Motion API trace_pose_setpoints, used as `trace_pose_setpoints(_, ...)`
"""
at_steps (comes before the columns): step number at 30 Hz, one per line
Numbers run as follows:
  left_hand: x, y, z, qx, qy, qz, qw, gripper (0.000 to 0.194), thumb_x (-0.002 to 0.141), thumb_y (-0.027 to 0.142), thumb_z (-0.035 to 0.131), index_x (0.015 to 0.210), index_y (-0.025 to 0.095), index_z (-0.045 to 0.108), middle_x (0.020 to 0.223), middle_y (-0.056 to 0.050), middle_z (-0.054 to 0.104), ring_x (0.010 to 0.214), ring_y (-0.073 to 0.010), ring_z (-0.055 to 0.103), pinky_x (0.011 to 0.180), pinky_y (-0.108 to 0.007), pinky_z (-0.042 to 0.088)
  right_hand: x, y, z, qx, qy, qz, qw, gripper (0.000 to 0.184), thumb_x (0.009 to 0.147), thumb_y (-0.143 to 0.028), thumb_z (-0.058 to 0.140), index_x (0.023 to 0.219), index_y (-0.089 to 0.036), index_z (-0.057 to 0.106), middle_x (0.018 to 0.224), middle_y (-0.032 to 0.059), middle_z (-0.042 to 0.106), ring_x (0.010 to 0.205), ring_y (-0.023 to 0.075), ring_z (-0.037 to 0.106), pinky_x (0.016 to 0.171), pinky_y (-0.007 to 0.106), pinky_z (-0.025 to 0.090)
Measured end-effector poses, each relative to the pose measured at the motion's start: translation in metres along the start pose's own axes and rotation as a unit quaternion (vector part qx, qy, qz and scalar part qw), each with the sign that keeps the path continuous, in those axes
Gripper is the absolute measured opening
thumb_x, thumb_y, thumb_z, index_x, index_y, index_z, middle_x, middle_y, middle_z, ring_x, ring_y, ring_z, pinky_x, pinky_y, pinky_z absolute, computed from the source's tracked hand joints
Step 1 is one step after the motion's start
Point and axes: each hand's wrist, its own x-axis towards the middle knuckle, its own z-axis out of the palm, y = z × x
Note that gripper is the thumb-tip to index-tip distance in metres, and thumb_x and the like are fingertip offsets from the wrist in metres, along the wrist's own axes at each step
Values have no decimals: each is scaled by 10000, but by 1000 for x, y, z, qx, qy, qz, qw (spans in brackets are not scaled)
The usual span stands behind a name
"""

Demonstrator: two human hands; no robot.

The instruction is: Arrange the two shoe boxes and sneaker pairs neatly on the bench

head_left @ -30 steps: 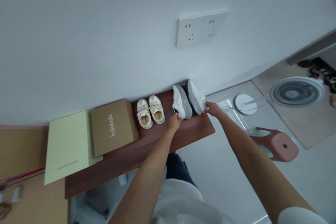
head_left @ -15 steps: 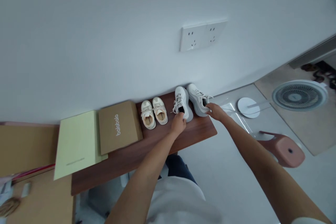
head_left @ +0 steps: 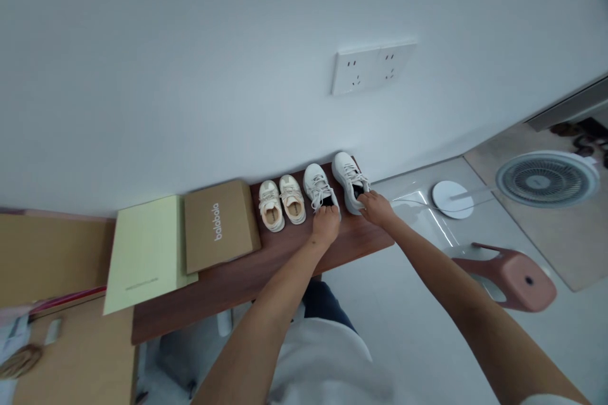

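Two white lace-up sneakers stand upright side by side at the right end of a brown wooden bench (head_left: 209, 294), toes toward the wall. My left hand (head_left: 326, 224) is closed on the heel of the left white sneaker (head_left: 315, 182). At the heel of the right white sneaker (head_left: 346, 172), my right hand (head_left: 375, 207) grips the collar. Just left of them sits a smaller cream pair: one cream shoe (head_left: 271, 205) and its mate (head_left: 292, 198), both upright. A brown shoebox (head_left: 213, 228) lies beside that pair.
A pale green box (head_left: 147, 250) lies left of the shoebox, with a large cardboard box (head_left: 80, 354) at lower left. On the right, a white fan (head_left: 546, 180) and a pink stool (head_left: 527, 280) stand on the floor. Wall sockets (head_left: 373, 68) sit above the bench.
Both white sneakers were tilted on their sides and now stand upright on their soles. My hands turned them and kept hold at the heels. The view shifted slightly.
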Motion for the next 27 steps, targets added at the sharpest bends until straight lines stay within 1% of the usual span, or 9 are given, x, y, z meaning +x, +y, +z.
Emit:
trace_pose_setpoints(4, 6, 2, 1, 21, 3, 9, 1000, 249, 924, 110, 518, 1154, 70, 605, 1061, -204, 700, 1142, -295, 628, 966, -395, 464, 5, -6, 0, -15, -3, -9, 1000, 207, 875, -158, 627, 1080, -152, 656, 1152, 176, 671, 1124, 309, 558, 946, 365, 424)
trace_pose_setpoints(7, 11, 4, 3, 23, 3, 2, 1000, 249, 930, 98, 510, 1156, 70, 609, 1055, -197, 703, 1133, -278, 630, 979, -389, 453, 7, -9, 1, -36, -9, -17, 999, 214, 873, -161, 635, 1086, -142, 655, 1156, 167, 673, 1138, 301, 560, 941, 357, 428)
trace_pose_setpoints(11, 15, 1, 8, 23, 4, -10, 1000, 249, 932, 87, 506, 1152, 65, 620, 1059, -198, 704, 1134, -275, 626, 984, -382, 441, 9, -14, 3, -47, -9, -19, 999, 213, 884, -156, 613, 1091, -133, 659, 1146, 169, 673, 1137, 297, 566, 934, 360, 435)
trace_pose_setpoints(16, 15, -6, 12, 32, 4, -14, 999, 258, 943, 64, 453, 1136, 58, 625, 1054, -196, 703, 1128, -271, 622, 978, -373, 436, 14, -17, 7, -49, -13, -16, 999, 205, 889, -148, 602, 1084, -127, 664, 1153, 183, 668, 1144, 303, 561, 976, 374, 423)
trace_pose_setpoints(20, 15, -7, 16, 32, 8, -13, 999, 288, 956, 47, 393, 1125, 54, 626, 1033, -199, 701, 1117, -269, 622, 974, -377, 435, 16, -20, 11, -46, -23, -8, 999, 213, 884, -135, 609, 1091, -129, 662, 1190, 189, 657, 1156, 301, 551, 977, 369, 425)
trace_pose_setpoints(27, 14, -6, 20, 25, 13, -16, 999, 285, 960, 56, 403, 1140, 54, 623, 1022, -194, 700, 1110, -266, 619, 989, -384, 415, 17, -22, 16, -32, -29, 3, 999, 220, 894, -122, 592, 1103, -142, 658, 1212, 188, 645, 1171, 302, 532, 971, 363, 442)
